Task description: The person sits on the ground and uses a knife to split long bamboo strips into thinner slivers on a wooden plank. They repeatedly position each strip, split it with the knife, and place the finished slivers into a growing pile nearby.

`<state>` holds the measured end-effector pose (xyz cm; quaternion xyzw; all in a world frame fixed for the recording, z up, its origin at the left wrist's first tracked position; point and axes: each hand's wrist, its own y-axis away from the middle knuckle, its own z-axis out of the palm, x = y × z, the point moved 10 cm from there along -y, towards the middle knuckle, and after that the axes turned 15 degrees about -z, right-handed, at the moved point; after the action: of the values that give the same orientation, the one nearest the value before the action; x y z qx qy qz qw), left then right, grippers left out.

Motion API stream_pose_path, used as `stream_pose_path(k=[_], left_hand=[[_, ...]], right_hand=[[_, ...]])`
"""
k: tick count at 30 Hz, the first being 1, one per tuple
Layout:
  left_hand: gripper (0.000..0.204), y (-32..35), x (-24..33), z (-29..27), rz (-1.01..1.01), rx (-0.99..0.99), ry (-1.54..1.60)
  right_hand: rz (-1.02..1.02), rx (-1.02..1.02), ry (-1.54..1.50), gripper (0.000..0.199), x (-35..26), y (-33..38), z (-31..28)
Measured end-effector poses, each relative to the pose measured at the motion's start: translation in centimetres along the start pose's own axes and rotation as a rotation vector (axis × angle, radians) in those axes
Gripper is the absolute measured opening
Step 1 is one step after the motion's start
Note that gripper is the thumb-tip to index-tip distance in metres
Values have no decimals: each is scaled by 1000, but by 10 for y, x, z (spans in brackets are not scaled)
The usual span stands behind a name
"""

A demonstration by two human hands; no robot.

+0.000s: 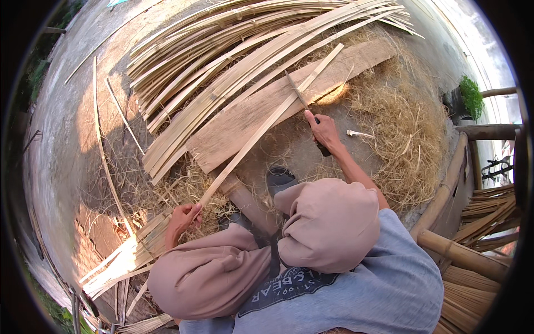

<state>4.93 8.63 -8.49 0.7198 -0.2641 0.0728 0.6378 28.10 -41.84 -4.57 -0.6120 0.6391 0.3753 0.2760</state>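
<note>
My right hand [324, 132] is wrapped round the dark handle of a knife [296, 90]. Its long blade points up and to the left, lying across a pale bamboo strip [257, 135]. At the strip's near end, my left hand [184, 219] grips it beside my left knee. From there the strip runs up and to the right, crossing over a wide wooden plank [233, 136]. The plank lies slanted in front of my feet.
A large bundle of bamboo strips [189, 67] lies beyond the plank. Curly shavings [406, 128] are heaped at the right. More strips [128, 261] rest by my left knee, and a bamboo pole frame [445, 189] stands on the right. Loose strips lie on the left ground.
</note>
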Motion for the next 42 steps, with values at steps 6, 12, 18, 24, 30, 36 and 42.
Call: stream_pose_path(k=[6,12,18,24,30,36,42], left_hand=[[60,-13,55,19,72,328,-199],[59,23,61,19,80,394,-213],[57,40,12,-14,31,421,-204],[50,55,9,-24,32,482,-217],[48,48,-3,-23,48,410,-176],[49,55,-29,-43,-50,397,-171],[48,50,-41,-53,-18,448,-204]], right_hand=[[-460,-171,295,66,-36,38,32],[-311,20,297,64,-3,2,-19],[-235,109,363,66,25,-26,-58],[-697,-121,414,69,-21,27,4],[-158,93,315,69,33,-30,-72],[6,121,147,68,57,-53,-104],[-28,128,176,70,74,-66,-106]])
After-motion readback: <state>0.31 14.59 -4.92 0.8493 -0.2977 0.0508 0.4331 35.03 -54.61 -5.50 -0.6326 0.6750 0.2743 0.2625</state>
